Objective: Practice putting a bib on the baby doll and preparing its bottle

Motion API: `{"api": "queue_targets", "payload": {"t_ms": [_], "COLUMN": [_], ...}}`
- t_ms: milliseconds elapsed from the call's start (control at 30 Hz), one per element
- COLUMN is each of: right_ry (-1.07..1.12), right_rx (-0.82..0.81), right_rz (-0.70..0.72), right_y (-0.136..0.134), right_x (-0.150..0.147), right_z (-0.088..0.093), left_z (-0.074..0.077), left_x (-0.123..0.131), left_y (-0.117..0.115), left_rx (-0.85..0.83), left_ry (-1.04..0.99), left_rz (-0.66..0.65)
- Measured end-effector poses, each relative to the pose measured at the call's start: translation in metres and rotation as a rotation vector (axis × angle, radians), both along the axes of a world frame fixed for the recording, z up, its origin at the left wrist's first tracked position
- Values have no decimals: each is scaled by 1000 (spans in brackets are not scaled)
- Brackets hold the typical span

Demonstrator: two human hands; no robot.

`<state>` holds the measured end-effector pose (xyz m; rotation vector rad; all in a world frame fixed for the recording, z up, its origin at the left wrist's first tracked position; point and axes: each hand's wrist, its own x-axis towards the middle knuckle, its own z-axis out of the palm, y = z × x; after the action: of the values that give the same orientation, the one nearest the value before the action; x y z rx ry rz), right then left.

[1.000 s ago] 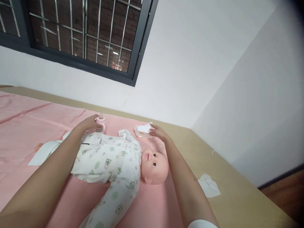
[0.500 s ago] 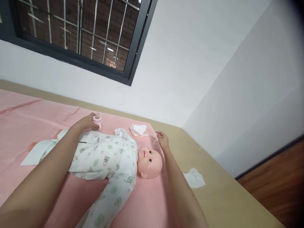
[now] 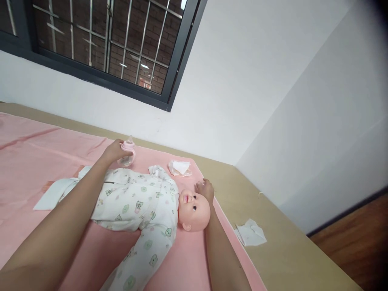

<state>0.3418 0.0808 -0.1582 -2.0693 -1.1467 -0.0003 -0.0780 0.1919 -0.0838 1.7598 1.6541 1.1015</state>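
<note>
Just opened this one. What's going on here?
A person's left hand holds a pink-topped baby bottle, teat up. Their right hand is beside the doll's head, fingers curled at a small clear thing; whether it is gripped is hard to tell. The doll, in a white printed outfit, lies face up on a pink sheet. A small packet lies near its far arm, and a white cloth or tissue lies off to the right.

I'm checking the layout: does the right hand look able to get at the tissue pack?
Probably yes: on the pink sheet, the tissue pack lies near the right hand with nothing visible between them, though that hand seems occupied with a small clear object.
</note>
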Motion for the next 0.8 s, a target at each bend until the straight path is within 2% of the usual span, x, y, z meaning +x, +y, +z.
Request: {"api": "queue_targets", "payload": {"t_ms": [100, 200, 300, 367, 467, 567, 700, 800], "right_ry": [100, 307, 554, 626, 564, 419, 340, 298], "right_rx": [59, 192, 330, 385, 406, 413, 432, 402], "right_rz": [10, 61, 181, 281, 393, 475, 596, 661], "right_y": [-3, -8, -17, -26, -40, -55, -75, -89], "right_x": [-6, -14, -26, -37, -56, -77, -104, -124], "right_z": [15, 39, 70, 91, 119, 138, 153, 161], "left_z": [16, 35, 51, 59, 70, 78, 82, 84], "left_x": [7, 17, 27, 32, 41, 56, 76, 83], "left_y": [-14, -32, -48, -58, -75, -100, -134, -150], "left_rx": [64, 86, 103, 136, 182, 203, 231, 254], "left_ry": [-107, -178, -204, -182, -69, 95, 235, 270], "left_rz": [-14, -57, -70, -86, -160, -306, -518, -591]}}
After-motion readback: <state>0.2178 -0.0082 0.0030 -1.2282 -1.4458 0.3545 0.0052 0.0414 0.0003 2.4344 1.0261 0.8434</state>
